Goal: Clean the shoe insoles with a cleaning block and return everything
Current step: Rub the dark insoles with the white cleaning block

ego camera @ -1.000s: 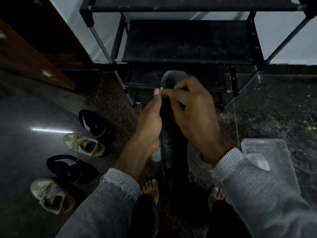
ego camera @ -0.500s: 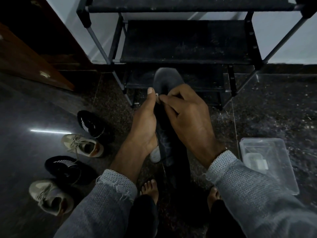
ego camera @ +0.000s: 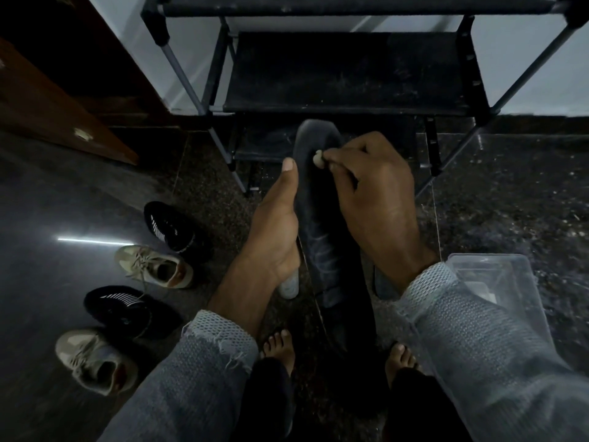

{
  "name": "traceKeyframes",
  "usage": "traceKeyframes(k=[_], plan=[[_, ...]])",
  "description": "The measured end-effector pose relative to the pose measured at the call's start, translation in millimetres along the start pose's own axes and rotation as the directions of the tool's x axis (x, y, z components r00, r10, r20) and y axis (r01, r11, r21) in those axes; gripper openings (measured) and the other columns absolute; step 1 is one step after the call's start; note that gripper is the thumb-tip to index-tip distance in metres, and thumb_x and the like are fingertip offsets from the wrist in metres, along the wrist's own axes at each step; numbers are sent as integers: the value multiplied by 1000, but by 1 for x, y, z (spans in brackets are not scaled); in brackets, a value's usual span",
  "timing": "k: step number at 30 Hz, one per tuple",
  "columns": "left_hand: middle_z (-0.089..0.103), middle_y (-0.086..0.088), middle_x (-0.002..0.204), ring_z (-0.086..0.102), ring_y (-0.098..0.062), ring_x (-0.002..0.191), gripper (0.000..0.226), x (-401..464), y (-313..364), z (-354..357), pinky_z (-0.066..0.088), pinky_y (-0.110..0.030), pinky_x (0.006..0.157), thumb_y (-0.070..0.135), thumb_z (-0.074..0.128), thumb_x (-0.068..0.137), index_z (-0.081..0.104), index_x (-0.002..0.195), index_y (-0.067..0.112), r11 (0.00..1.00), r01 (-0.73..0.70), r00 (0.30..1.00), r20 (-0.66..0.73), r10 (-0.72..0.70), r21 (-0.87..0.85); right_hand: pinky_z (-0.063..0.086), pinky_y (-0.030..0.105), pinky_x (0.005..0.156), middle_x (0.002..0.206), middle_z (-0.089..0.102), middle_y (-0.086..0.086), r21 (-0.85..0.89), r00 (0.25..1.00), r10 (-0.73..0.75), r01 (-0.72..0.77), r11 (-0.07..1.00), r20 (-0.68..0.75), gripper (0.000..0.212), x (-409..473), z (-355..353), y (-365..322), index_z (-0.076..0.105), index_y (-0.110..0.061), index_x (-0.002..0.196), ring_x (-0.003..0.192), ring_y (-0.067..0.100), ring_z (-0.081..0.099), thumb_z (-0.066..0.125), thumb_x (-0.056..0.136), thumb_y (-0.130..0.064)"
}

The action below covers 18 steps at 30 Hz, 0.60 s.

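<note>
left hand [ego camera: 274, 231] grips insole [ego camera: 318, 224] edge, right hand [ego camera: 373, 193] pinches block [ego camera: 318, 159] near toe; best rub in short firm strokes, insole braced.

No text, label, brand or number can be read anywhere in the view. The black shoes [ego camera: 173, 229] carry only white stripes, not letters. The insole [ego camera: 322, 224] shows faint pale smears near its middle, too blurred to make out as print. The clear box [ego camera: 497, 282] holds a pale card or slip, but nothing on it is legible in the dim light.
</note>
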<state>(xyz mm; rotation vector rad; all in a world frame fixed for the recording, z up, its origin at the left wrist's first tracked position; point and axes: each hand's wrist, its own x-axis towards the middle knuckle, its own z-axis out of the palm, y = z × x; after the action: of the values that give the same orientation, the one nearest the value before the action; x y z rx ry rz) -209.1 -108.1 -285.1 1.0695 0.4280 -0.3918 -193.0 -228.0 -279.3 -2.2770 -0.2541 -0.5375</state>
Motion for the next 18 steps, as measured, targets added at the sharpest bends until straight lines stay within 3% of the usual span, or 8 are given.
traceKeyframes(k=[3, 5, 8, 12, 18], plan=[[70, -13, 115, 68, -28, 105, 55, 1, 7, -5, 55, -43, 90, 55, 37, 98, 62, 121, 11, 999, -10, 996, -91, 5, -52, 55, 38, 63, 89, 63, 8, 38, 992, -46, 42, 998, 117, 30, -9, 6, -9, 74, -4, 95, 76, 21, 62, 52, 92, -25], [70, -15, 114, 70, -28, 99, 56, 1, 12, -8, 59, -38, 78, 53, 35, 99, 61, 121, 8, 993, -7, 994, -109, -5, -115, 55, 36, 67, 89, 64, 7, 80, 976, -62, 46, 996, 209, 22, -13, 8, -11, 75, -8, 96, 78, 20, 62, 57, 91, -18], [72, -14, 108, 72, -25, 93, 55, 2, 15, -10, 60, -32, 69, 52, 35, 99, 63, 116, 8, 988, -31, 990, -142, 10, -149, 52, 24, 76, 92, 65, -1, 222, 957, 46, -113, 969, 286, 14, -11, 5, -8, 75, -12, 97, 82, 9, 62, 66, 87, -8], [71, -13, 114, 70, -26, 101, 59, 1, 18, -9, 59, -36, 76, 56, 37, 97, 60, 124, 9, 990, -51, 988, -154, 30, -134, 54, 20, 78, 95, 70, -6, 375, 934, 281, -348, 859, 222, 15, -6, -4, -5, 73, -17, 99, 84, 3, 67, 69, 86, -9], [70, -14, 115, 69, -26, 103, 59, 0, 20, -10, 59, -37, 77, 55, 32, 99, 59, 126, 9, 985, -52, 993, -117, 33, -163, 54, 21, 69, 78, 70, -7, 454, 905, 306, -414, 789, 295, 13, -7, -3, -4, 71, -15, 90, 67, 6, 67, 70, 85, -3]])
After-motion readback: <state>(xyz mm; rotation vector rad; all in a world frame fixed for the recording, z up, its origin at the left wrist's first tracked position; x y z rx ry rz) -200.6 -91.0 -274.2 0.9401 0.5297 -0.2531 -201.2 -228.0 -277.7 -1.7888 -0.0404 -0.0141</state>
